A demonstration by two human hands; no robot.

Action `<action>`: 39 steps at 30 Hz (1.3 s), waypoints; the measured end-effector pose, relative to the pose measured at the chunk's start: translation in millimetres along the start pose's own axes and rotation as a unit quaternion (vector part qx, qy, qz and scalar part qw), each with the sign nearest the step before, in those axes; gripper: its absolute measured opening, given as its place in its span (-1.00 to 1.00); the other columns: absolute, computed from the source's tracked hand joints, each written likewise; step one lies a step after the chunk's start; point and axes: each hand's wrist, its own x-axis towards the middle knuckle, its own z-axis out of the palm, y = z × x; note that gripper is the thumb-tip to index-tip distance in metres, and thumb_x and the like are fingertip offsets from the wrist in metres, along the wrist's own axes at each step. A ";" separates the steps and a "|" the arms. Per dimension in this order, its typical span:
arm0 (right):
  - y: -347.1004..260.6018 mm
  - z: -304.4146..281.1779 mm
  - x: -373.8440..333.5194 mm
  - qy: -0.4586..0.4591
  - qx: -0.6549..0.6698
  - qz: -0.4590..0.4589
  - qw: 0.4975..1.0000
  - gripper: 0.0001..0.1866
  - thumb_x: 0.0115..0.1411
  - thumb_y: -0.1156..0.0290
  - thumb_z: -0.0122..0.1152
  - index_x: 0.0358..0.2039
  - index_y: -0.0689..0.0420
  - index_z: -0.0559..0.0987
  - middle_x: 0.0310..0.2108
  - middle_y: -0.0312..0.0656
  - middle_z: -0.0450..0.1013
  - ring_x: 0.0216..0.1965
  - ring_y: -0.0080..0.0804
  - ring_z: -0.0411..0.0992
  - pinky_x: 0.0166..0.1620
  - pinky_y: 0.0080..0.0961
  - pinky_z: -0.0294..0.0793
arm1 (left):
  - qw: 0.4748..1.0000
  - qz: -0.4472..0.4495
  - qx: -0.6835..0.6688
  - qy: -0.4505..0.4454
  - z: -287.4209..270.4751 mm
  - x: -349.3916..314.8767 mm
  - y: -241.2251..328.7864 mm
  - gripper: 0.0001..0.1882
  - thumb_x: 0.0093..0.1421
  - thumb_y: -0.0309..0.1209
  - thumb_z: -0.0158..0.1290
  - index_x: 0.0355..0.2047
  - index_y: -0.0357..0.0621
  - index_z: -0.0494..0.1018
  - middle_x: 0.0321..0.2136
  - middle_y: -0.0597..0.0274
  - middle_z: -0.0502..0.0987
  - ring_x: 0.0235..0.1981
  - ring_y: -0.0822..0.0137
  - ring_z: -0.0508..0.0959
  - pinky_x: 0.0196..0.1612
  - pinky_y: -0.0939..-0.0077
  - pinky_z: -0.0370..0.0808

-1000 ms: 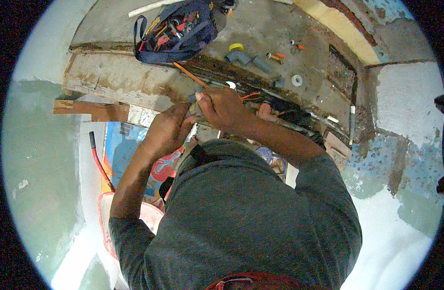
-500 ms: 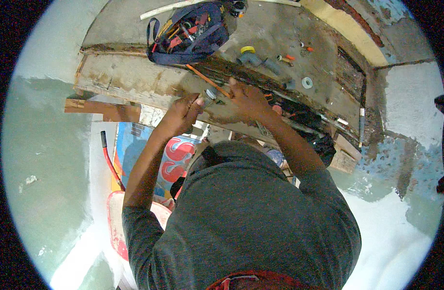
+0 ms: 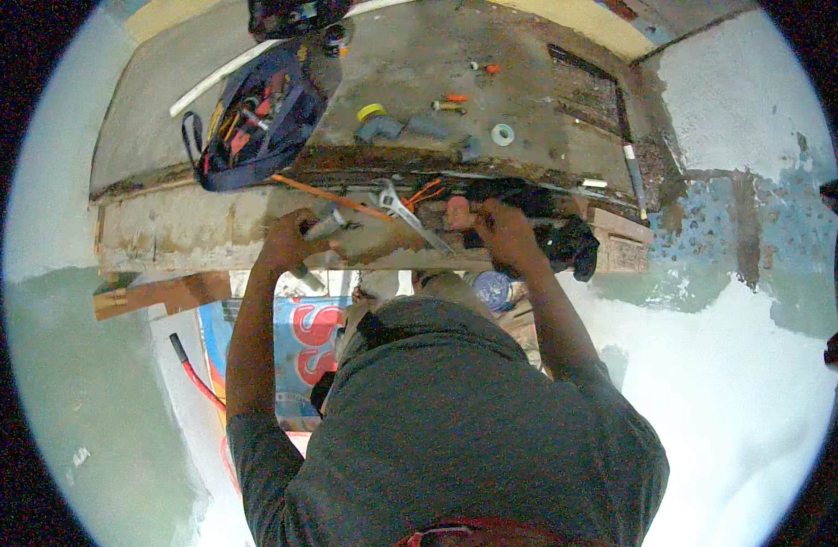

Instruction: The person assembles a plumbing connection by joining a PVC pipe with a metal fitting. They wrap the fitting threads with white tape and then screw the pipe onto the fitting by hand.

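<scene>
My left hand [image 3: 289, 241] is closed around a short grey pipe-like piece [image 3: 327, 225] with a pale end, over the near edge of the board. My right hand [image 3: 512, 241] reaches down at the right of the board, beside a red object [image 3: 457, 211] and a black bag or cloth [image 3: 565, 244]. Its fingers are partly hidden and blurred, so whether it grips anything is unclear. Between the hands lies an adjustable wrench [image 3: 408, 213], slanted, its jaws away from me. An orange rod [image 3: 332, 195] and thin orange strips [image 3: 425, 192] lie next to it.
A dark tool bag [image 3: 264, 123] full of tools stands at the far left. Beyond the board are a grey elbow pipe fitting [image 3: 380, 127] with a yellow end, a white ring [image 3: 502, 135] and a long white pipe [image 3: 223, 77]. A red-and-black handle [image 3: 195, 372] rises at lower left.
The view has shifted right. My right hand has moved from near the left hand to the red object and black bag, and the wrench now shows. The left hand keeps its grey piece.
</scene>
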 end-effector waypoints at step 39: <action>113.4 -38.2 224.7 0.069 0.005 -0.121 0.990 -0.59 0.22 0.28 0.39 0.08 0.02 0.63 -0.04 0.03 0.46 -0.02 0.10 0.49 0.00 -0.05 0.56 | 0.984 -0.011 -0.009 0.179 63.8 77.3 173.0 -0.71 0.21 -0.40 0.34 -0.07 -0.15 0.61 -0.14 0.04 0.64 -0.20 0.11 0.66 -0.19 0.26 0.63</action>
